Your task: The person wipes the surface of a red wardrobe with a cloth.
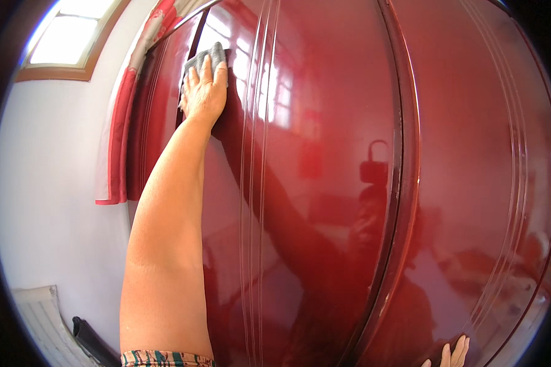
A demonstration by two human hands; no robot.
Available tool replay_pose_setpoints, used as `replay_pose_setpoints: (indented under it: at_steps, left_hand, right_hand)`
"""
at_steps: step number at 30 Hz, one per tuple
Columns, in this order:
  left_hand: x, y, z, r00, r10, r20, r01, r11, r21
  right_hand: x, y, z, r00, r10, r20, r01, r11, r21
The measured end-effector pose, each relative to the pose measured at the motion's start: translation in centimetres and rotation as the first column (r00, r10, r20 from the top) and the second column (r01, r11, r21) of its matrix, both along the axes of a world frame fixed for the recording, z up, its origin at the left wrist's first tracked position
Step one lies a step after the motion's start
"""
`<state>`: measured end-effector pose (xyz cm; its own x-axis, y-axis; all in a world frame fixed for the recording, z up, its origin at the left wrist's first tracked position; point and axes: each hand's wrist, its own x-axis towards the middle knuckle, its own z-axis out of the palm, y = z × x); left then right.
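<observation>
A left hand (203, 92) presses a grey cloth (206, 59) flat against the upper part of a glossy dark-red cabinet door (300, 183), fingers spread over the fabric and the arm stretched up at full reach. The right hand (450, 356) shows only as fingertips at the lower edge, laid open against the second door (483, 183); whether it grips anything cannot be told. Wiping such a lacquered panel seems best done with even palm pressure and overlapping passes that follow the 2 raised vertical grooves, since the mirror finish would show streaks readily. The 2 doors meet at a dark seam (404, 183) and reflect bright windows. To the left, a red-and-white curtain (119, 140) hangs by a white wall (49, 202), under a lit window (64, 40).
</observation>
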<state>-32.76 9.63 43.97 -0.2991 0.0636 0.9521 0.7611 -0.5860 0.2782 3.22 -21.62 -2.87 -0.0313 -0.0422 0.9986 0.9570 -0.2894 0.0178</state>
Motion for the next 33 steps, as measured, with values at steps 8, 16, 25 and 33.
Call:
replay_pose_setpoints:
  at_steps: [8, 16, 25, 33]
  left_hand:
    - [6.3, -3.8, 4.3, 1.000, -0.014, 0.000, 0.014, 1.000, 0.004]
    - [21.7, -12.9, 2.8, 0.928, 0.094, -0.360, 0.164, 0.765, 0.623]
    - [19.6, -12.2, 4.2, 0.929, 0.059, -0.364, 0.173, 0.801, 0.572]
    - [8.2, -4.3, 9.4, 0.879, 0.320, -0.354, -0.057, 0.807, 0.588]
  right_hand:
    - [0.4, -0.2, -0.5, 1.000, 0.010, -0.001, -0.010, 1.000, -0.011]
    - [0.5, -0.4, -0.6, 1.000, -0.003, -0.020, 0.002, 1.000, -0.031]
    - [0.4, -0.1, -0.3, 1.000, 0.006, -0.019, -0.006, 0.999, -0.033]
    - [0.1, -0.1, -0.2, 1.000, -0.017, -0.017, 0.016, 0.999, -0.040]
